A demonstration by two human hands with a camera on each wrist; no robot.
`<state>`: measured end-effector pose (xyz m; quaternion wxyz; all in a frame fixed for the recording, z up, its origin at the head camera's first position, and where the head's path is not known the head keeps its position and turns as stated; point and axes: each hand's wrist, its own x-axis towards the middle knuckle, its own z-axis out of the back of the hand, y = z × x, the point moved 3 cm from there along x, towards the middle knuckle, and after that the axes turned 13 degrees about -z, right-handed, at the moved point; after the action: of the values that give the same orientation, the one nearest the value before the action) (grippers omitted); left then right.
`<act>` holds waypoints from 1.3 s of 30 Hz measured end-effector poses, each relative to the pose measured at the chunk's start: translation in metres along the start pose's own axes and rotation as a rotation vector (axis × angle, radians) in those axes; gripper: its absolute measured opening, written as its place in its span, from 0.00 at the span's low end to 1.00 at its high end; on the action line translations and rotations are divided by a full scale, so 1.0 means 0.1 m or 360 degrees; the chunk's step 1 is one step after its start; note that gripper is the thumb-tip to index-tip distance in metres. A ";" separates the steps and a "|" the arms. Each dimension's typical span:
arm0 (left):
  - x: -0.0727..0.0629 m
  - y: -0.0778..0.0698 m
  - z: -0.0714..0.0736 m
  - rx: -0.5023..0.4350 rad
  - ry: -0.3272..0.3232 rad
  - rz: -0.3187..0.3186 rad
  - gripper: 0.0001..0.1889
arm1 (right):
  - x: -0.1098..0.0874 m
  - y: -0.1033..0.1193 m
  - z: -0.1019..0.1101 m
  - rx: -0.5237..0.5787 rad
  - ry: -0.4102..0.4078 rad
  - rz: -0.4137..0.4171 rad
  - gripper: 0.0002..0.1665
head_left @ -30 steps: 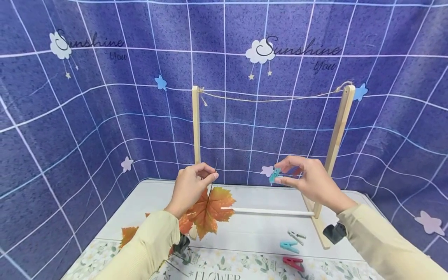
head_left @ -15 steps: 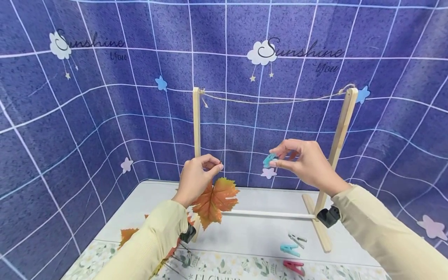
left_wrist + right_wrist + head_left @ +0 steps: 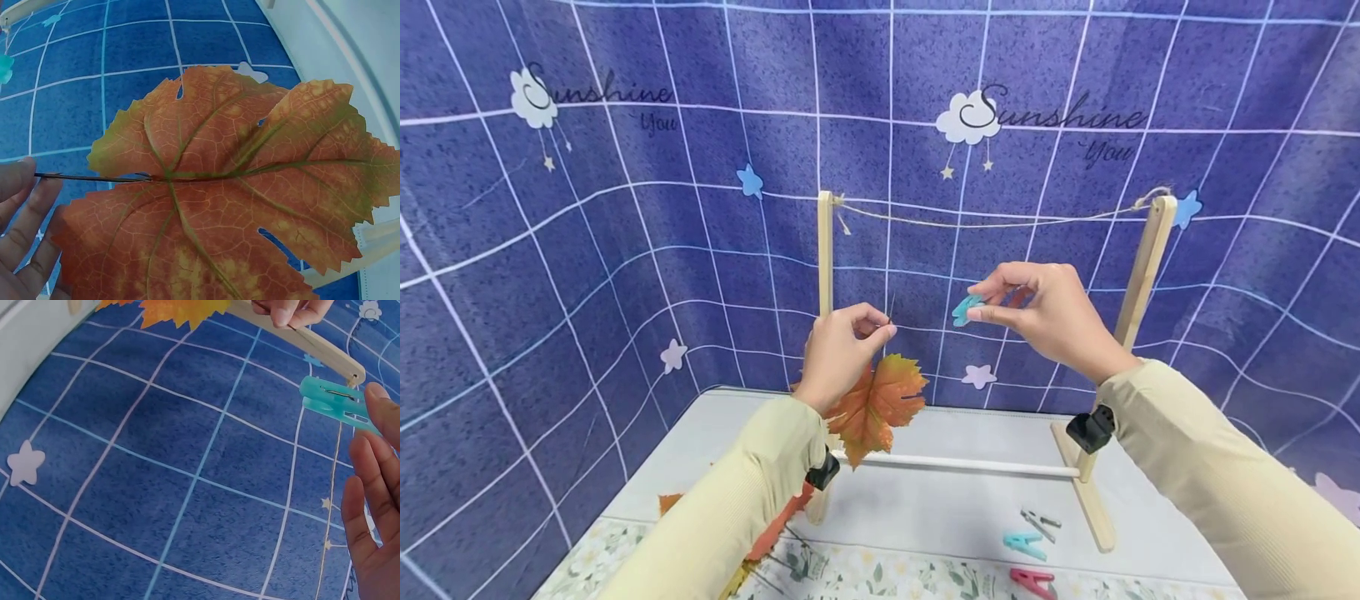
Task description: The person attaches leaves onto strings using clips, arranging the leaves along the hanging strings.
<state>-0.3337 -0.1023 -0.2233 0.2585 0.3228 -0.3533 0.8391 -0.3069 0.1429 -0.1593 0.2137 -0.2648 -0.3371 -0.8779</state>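
Observation:
My left hand [image 3: 844, 352] pinches the thin dark stem of an orange-and-green maple-like leaf [image 3: 880, 404], which hangs below the fingers. The left wrist view shows the leaf [image 3: 225, 162] spread wide, its stem running to the thumb and fingertips. My right hand [image 3: 1051, 312] pinches a turquoise clothespin [image 3: 967, 310] by its handle end. In the right wrist view that clothespin [image 3: 334, 402] points away from the fingers. Above both hands, a thin twine [image 3: 970, 225] sags between two wooden posts.
A wooden stand has left [image 3: 825, 258] and right [image 3: 1142, 267] posts joined by a white rod [image 3: 977, 465]. A grey clothespin [image 3: 1037, 523], a turquoise one [image 3: 1025, 545] and a red one [image 3: 1032, 581] lie at front right. More leaves [image 3: 775, 529] lie beneath my left arm.
Both hands have risen toward the twine, the left carrying the leaf up and slightly right, the right bringing the turquoise clothespin up and left.

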 end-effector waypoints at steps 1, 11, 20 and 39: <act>0.02 0.00 0.00 -0.0001 -0.0006 0.0001 0.07 | 0.03 0.01 0.00 0.0008 -0.0010 0.0000 0.06; 0.18 0.02 0.03 -0.0035 -0.0050 0.0042 0.07 | 0.31 0.13 0.01 0.0052 -0.0093 -0.0066 0.07; 0.36 0.02 0.04 -0.0029 -0.0101 0.0104 0.08 | 0.58 0.28 0.02 0.0115 -0.0116 -0.0083 0.09; 0.66 -0.01 -0.02 0.0053 -0.0179 0.0096 0.09 | 1.03 0.44 -0.05 0.0163 -0.0162 -0.0068 0.11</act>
<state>-0.3773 -0.0867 -0.1758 0.2074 0.3629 -0.3628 0.8329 -0.3630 0.0889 -0.0788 0.1909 -0.2905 -0.3974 -0.8493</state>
